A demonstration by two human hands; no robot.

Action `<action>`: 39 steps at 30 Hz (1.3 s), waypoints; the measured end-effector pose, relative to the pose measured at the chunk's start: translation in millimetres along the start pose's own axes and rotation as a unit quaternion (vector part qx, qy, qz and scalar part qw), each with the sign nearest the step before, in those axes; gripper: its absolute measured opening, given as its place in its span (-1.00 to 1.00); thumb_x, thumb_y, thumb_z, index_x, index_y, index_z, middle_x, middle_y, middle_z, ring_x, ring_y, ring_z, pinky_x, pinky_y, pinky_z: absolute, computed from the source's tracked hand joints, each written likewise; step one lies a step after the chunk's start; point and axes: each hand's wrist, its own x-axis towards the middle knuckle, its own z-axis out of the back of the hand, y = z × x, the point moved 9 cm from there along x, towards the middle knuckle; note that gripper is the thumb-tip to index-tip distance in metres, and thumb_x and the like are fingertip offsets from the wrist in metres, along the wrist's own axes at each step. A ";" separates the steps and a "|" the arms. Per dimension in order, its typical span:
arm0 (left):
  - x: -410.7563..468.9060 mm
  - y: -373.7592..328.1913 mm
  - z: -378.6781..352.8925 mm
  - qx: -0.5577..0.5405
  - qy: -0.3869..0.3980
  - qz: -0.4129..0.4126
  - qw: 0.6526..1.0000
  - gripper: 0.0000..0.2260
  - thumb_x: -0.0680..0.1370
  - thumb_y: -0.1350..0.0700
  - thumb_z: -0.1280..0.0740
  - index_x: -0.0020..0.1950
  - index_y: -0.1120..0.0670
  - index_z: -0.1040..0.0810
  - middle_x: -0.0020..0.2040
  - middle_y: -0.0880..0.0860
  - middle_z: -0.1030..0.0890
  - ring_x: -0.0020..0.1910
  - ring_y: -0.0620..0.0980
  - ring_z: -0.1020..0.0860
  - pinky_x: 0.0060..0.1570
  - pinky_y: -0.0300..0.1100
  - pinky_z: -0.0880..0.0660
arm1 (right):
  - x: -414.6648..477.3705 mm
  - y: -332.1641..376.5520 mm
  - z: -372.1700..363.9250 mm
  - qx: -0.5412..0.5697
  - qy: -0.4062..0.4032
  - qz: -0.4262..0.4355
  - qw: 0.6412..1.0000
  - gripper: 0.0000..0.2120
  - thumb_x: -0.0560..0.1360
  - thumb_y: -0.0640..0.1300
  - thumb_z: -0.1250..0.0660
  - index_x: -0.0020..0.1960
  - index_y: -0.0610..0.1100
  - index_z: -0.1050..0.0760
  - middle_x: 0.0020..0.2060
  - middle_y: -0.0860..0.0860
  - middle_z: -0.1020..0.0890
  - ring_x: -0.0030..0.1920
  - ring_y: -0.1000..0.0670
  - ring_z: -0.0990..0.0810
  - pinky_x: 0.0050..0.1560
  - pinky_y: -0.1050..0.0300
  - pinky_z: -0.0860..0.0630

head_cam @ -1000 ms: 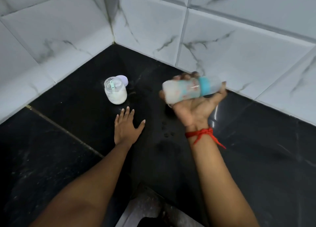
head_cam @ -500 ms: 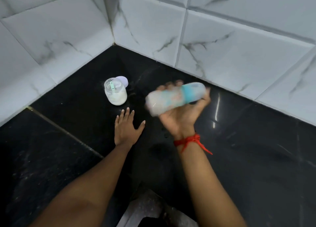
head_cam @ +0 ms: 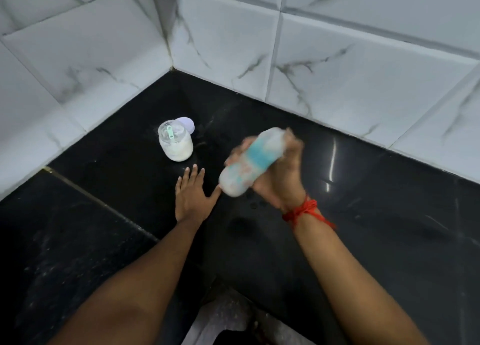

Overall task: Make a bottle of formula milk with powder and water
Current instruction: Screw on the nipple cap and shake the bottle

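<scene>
Black counter (head_cam: 389,215) (marble-tiled corner (head_cam: 171,33)) bears powder jar (head_cam: 176,144).

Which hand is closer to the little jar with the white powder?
The left hand. It lies flat on the black counter just in front of the powder jar, not touching it. The right hand is farther off to the right, holding the baby bottle.
</scene>
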 end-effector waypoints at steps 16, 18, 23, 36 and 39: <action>2.4 3.0 -7.3 0.014 0.017 -0.002 1.000 -0.31 0.60 -0.24 -0.25 0.66 0.04 -0.23 0.69 0.07 -0.17 0.68 0.04 -0.05 0.65 0.08 -0.02 | -0.3 -12.0 8.6 0.075 -0.014 0.007 0.997 -0.29 0.37 0.42 -0.30 -0.01 -0.27 -0.48 -0.15 -0.21 -0.58 -0.06 -0.20 -0.56 0.17 -0.15 -0.42; 1.3 1.9 -4.5 -0.003 0.005 0.010 1.000 -0.31 0.62 -0.31 -0.21 0.63 0.05 -0.28 0.67 0.07 -0.22 0.67 0.05 -0.09 0.65 0.05 -0.01 | -0.4 6.7 24.0 0.178 -0.065 0.067 0.980 -0.34 0.43 0.43 -0.18 -0.01 -0.20 -0.45 -0.13 -0.16 -0.53 -0.02 -0.18 -0.51 0.27 -0.17 -0.27; 1.6 2.0 -5.0 0.009 0.006 0.000 1.000 -0.30 0.61 -0.30 -0.23 0.65 0.05 -0.26 0.68 0.07 -0.20 0.68 0.04 -0.08 0.65 0.06 0.00 | -3.0 11.9 16.6 0.138 -0.051 0.066 0.987 -0.37 0.38 0.38 -0.25 -0.08 -0.23 -0.51 -0.20 -0.16 -0.58 -0.09 -0.18 -0.54 0.13 -0.15 -0.43; 0.9 0.6 -1.8 0.006 0.007 0.000 1.000 -0.30 0.62 -0.32 -0.18 0.64 0.06 -0.26 0.68 0.07 -0.19 0.68 0.04 -0.06 0.65 0.05 0.01 | 1.2 10.8 34.6 0.086 -0.043 0.039 0.995 -0.37 0.48 0.35 -0.06 -0.07 -0.18 -0.58 -0.18 -0.14 -0.60 -0.08 -0.17 -0.53 0.17 -0.17 -0.35; -0.6 -0.5 -1.2 0.004 0.004 0.005 1.000 -0.29 0.62 -0.35 -0.14 0.64 0.06 -0.28 0.67 0.07 -0.20 0.68 0.04 -0.06 0.65 0.04 0.01 | 6.4 27.4 52.5 0.208 -0.098 0.072 0.971 -0.37 0.38 0.44 -0.23 -0.07 -0.16 -0.50 -0.16 -0.12 -0.53 -0.06 -0.16 -0.51 0.18 -0.17 -0.34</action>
